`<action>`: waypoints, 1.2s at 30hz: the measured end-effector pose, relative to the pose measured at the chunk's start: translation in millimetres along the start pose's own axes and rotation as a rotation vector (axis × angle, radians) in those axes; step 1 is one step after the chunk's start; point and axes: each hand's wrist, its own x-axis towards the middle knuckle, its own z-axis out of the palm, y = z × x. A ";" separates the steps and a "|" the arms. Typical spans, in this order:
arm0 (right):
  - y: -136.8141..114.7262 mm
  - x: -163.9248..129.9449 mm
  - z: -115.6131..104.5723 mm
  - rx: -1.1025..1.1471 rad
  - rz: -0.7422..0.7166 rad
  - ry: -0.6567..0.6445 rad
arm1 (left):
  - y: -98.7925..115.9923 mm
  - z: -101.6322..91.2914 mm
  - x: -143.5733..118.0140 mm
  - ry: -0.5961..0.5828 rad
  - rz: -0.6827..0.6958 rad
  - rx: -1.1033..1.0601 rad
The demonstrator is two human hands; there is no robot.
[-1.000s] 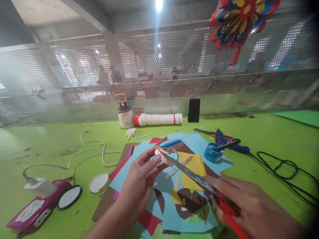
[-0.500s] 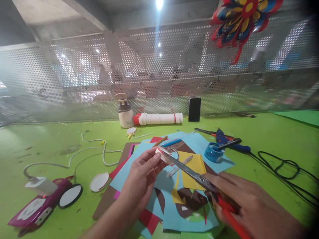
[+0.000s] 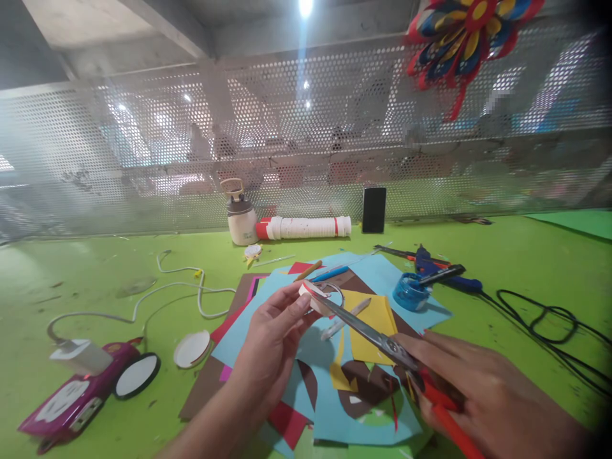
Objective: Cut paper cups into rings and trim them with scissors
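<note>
My left hand (image 3: 270,344) pinches a small white and red paper piece (image 3: 313,297) above a pile of coloured paper sheets (image 3: 335,357). My right hand (image 3: 482,389) grips red-handled scissors (image 3: 377,341). Their metal blades point up and left, and the tips meet the paper piece. A yellow sheet (image 3: 370,322) lies under the blades, on blue and brown sheets.
On the green table (image 3: 95,280): a blue tape ring (image 3: 408,292), a blue glue gun (image 3: 442,273) with a black cable (image 3: 549,325), a white cord (image 3: 182,290), a purple toy car (image 3: 81,392), a white disc (image 3: 191,349), a bottle (image 3: 240,220), a white tube (image 3: 306,227), a phone (image 3: 373,210). Perforated mesh wall behind.
Almost nothing. Both hands keep their hold; the view shifts slightly and the scissors stay at the paper piece.
</note>
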 end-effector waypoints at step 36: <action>-9.2 11.3 -7.4 -0.089 -0.040 0.107 | 0.6 1.7 0.2 0.063 0.042 0.037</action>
